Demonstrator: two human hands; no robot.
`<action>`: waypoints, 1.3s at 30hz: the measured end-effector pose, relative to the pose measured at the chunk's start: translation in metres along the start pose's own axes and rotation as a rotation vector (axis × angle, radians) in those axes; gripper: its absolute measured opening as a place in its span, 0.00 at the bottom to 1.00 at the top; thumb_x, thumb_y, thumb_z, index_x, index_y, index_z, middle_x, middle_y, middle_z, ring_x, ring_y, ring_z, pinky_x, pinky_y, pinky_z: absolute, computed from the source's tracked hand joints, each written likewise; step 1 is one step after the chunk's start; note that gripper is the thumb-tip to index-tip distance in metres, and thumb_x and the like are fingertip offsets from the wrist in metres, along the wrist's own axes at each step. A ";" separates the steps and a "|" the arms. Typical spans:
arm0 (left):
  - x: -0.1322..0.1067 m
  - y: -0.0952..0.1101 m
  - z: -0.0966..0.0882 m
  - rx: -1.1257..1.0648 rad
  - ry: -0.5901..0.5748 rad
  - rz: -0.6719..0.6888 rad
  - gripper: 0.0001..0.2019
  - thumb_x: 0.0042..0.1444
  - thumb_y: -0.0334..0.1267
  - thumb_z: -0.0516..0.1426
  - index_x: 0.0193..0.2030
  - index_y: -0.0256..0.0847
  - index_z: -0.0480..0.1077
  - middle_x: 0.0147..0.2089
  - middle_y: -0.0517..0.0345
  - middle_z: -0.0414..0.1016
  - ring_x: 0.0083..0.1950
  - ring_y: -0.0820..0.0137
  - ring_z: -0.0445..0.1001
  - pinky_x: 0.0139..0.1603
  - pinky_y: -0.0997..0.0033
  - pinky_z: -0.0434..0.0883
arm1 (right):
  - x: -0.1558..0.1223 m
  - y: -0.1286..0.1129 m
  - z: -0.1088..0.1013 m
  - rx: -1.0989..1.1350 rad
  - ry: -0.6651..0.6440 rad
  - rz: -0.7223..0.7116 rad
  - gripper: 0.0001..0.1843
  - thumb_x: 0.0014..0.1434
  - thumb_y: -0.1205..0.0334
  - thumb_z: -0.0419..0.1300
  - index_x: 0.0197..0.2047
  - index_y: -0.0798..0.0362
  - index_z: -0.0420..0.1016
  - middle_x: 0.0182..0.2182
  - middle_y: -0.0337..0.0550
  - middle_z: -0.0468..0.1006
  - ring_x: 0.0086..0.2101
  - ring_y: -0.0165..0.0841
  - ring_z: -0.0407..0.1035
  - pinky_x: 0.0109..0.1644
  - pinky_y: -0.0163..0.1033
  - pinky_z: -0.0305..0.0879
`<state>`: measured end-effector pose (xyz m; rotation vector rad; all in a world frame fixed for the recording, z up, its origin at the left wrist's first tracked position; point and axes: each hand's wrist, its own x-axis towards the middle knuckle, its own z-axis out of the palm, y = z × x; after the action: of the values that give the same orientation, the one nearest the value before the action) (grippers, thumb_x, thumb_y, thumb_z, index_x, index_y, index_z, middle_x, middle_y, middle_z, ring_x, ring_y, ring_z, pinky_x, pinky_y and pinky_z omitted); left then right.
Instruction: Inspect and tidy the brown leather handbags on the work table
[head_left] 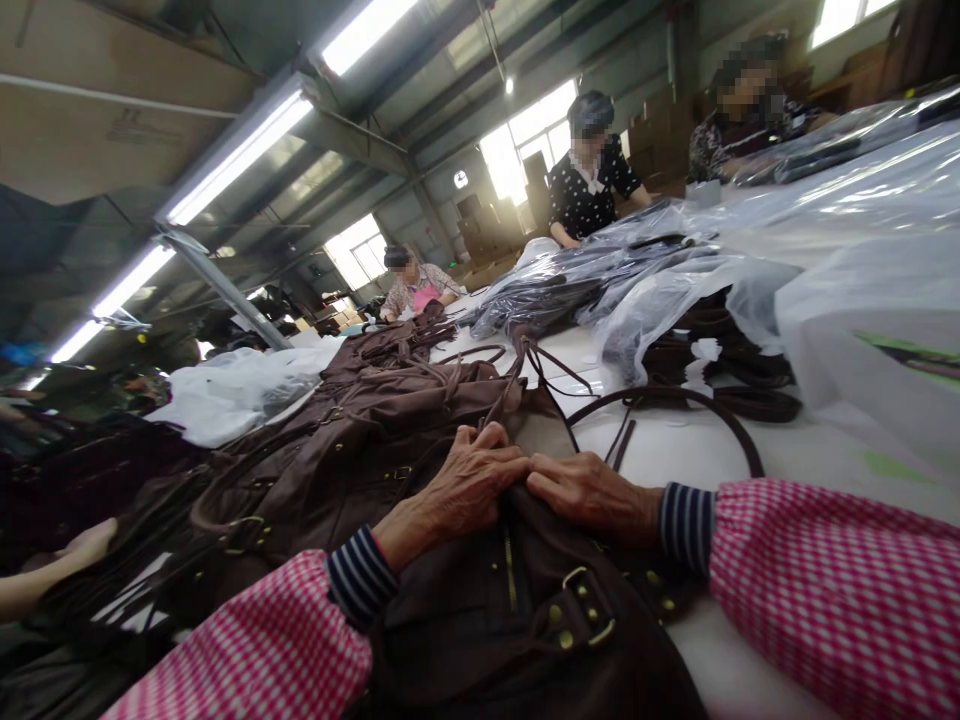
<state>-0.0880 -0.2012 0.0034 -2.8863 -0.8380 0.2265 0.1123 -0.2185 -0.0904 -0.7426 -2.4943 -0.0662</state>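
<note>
A dark brown handbag (450,640) with brass-coloured buckles and a zipper (511,570) lies in front of me. My left hand (469,480) is closed on its upper edge, fingers curled down. Right beside it, my right hand (581,490) grips the same edge, and the two hands meet at the knuckles. What the fingertips pinch is hidden. One rounded handle (675,395) arches out over the white table to the right. Farther ahead, more brown bags (390,390) lie in a heap with loose straps.
Clear plastic-wrapped goods (555,270) and dark straps (712,360) lie on the white table (675,450). White plastic sheeting (240,385) is at left. Another person's hand (86,550) reaches in at far left. Several people work across the table.
</note>
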 end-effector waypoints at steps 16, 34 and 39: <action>-0.002 -0.004 -0.005 0.079 0.185 0.030 0.10 0.47 0.24 0.56 0.35 0.43 0.70 0.40 0.58 0.79 0.54 0.58 0.66 0.56 0.49 0.54 | -0.013 0.013 -0.014 0.050 -0.147 0.266 0.08 0.67 0.64 0.54 0.45 0.57 0.71 0.45 0.50 0.73 0.41 0.38 0.69 0.39 0.40 0.66; -0.011 -0.016 0.048 -0.114 0.449 -0.028 0.22 0.40 0.21 0.50 0.40 0.45 0.72 0.47 0.59 0.81 0.56 0.57 0.69 0.54 0.53 0.58 | -0.127 0.029 -0.124 0.239 0.110 0.703 0.13 0.68 0.57 0.56 0.52 0.50 0.75 0.50 0.47 0.77 0.49 0.39 0.71 0.51 0.44 0.69; -0.008 -0.020 0.052 -0.089 0.490 0.011 0.22 0.40 0.23 0.50 0.41 0.47 0.72 0.47 0.62 0.80 0.54 0.56 0.71 0.52 0.52 0.59 | -0.196 0.069 -0.192 0.039 0.335 1.082 0.19 0.62 0.48 0.60 0.49 0.52 0.79 0.49 0.51 0.81 0.48 0.44 0.75 0.50 0.47 0.72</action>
<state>-0.1142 -0.1843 -0.0436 -2.8267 -0.7501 -0.5092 0.3784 -0.2937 -0.0314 -1.7720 -1.5171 0.2263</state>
